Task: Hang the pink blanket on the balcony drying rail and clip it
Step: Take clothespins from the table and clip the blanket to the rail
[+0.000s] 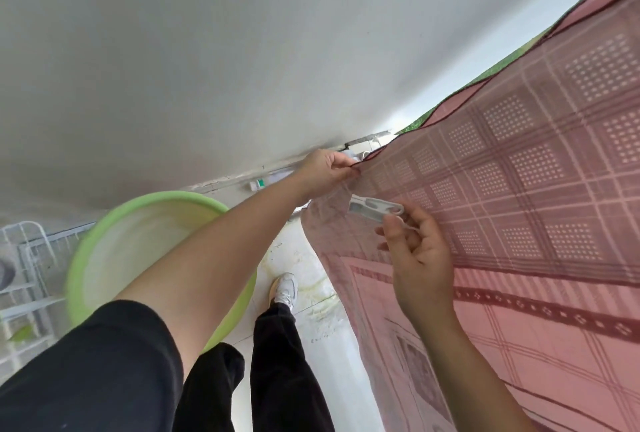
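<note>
The pink checked blanket (519,189) hangs draped across the right side of the view, its dark-edged hem running diagonally from the centre to the top right. My left hand (327,167) pinches the blanket's end corner at the hem. Just below and to the right, my right hand (415,248) holds a white clothes clip (375,206) by its tail against the fabric. The drying rail is hidden under the blanket.
A light green plastic basin (104,241) sits on the floor at the left, partly behind my left arm. A white wire rack (24,258) stands at the far left. The white wall (207,51) fills the top. My legs and a white shoe (285,289) stand on the pale tiled floor.
</note>
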